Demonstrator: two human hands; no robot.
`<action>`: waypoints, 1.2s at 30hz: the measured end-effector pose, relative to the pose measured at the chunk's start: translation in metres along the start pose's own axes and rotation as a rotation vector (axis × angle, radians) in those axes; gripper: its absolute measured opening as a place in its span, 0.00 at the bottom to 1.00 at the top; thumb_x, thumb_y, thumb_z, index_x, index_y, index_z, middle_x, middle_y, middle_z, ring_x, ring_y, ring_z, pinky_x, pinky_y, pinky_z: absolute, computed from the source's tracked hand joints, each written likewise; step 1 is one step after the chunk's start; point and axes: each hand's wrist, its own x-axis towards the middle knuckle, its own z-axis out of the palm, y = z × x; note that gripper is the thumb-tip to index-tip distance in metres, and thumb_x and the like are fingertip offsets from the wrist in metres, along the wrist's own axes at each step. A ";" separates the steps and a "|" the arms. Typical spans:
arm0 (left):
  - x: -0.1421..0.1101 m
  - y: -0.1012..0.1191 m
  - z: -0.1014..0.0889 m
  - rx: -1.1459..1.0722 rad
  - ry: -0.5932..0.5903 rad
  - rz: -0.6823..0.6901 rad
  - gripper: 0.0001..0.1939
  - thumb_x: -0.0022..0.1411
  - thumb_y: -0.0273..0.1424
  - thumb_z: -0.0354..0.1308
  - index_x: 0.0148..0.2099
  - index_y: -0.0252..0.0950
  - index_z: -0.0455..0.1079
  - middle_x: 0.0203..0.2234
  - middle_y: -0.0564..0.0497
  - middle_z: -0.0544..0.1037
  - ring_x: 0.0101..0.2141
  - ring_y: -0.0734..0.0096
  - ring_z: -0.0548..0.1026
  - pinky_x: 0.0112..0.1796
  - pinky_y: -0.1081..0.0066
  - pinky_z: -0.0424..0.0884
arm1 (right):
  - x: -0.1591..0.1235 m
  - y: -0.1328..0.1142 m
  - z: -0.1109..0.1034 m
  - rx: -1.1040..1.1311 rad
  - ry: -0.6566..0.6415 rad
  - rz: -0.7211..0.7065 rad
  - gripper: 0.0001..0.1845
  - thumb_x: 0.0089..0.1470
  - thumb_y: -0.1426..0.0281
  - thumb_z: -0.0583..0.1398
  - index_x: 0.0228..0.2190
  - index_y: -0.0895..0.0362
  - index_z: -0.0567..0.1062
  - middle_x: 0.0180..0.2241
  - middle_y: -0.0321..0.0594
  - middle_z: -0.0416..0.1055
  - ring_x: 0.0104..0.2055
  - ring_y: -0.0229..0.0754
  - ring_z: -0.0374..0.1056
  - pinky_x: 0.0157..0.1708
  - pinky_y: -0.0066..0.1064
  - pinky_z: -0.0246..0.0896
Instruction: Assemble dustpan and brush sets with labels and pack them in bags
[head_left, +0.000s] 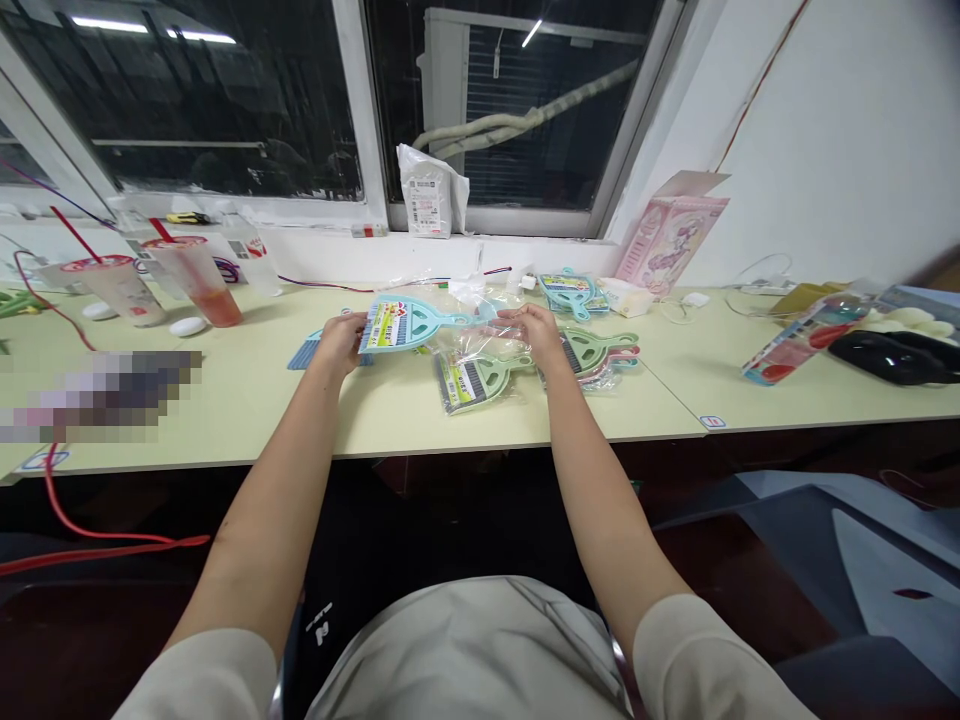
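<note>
My left hand point(345, 338) grips the edge of a light blue mini dustpan point(420, 322), which carries a colourful label and is raised over the table. At the dustpan's handle end, my right hand point(531, 328) is closed, fingers pinched on clear plastic wrap point(495, 338). How far the wrap covers the dustpan I cannot tell. Beneath my left hand a blue brush point(306, 350) lies on the table, partly hidden. A green dustpan set point(476, 380) sits below the plastic. Close to my right wrist are more green and pink sets point(600, 350).
Behind is another blue dustpan set point(574, 293). Drink cups point(199, 280) with red straws stand left on the table point(405, 425). A pink box point(671, 235) leans at the wall; a clear printed package point(802, 340) lies right. A white packet point(431, 195) rests on the sill.
</note>
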 end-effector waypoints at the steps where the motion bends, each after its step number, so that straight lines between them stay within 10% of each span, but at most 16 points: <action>1: 0.000 0.000 0.000 0.003 0.005 -0.001 0.12 0.48 0.23 0.63 0.38 0.30 0.78 0.28 0.44 0.81 0.32 0.56 0.82 0.25 0.69 0.74 | -0.001 0.001 0.000 -0.035 -0.012 -0.021 0.12 0.51 0.74 0.65 0.23 0.54 0.67 0.37 0.42 0.82 0.40 0.49 0.81 0.42 0.47 0.80; 24: -0.002 -0.016 0.017 -0.064 -0.142 -0.064 0.18 0.54 0.19 0.64 0.48 0.26 0.78 0.33 0.39 0.84 0.34 0.58 0.85 0.34 0.66 0.81 | 0.000 0.007 0.012 0.142 0.061 0.157 0.02 0.50 0.73 0.59 0.27 0.55 0.72 0.31 0.42 0.81 0.33 0.46 0.80 0.41 0.44 0.81; 36: -0.009 -0.017 0.022 -0.077 -0.253 -0.070 0.20 0.58 0.18 0.63 0.53 0.24 0.78 0.34 0.38 0.85 0.30 0.62 0.84 0.29 0.72 0.78 | -0.003 0.006 0.009 0.123 0.036 0.252 0.13 0.45 0.79 0.57 0.33 0.58 0.78 0.27 0.42 0.79 0.31 0.48 0.80 0.44 0.46 0.80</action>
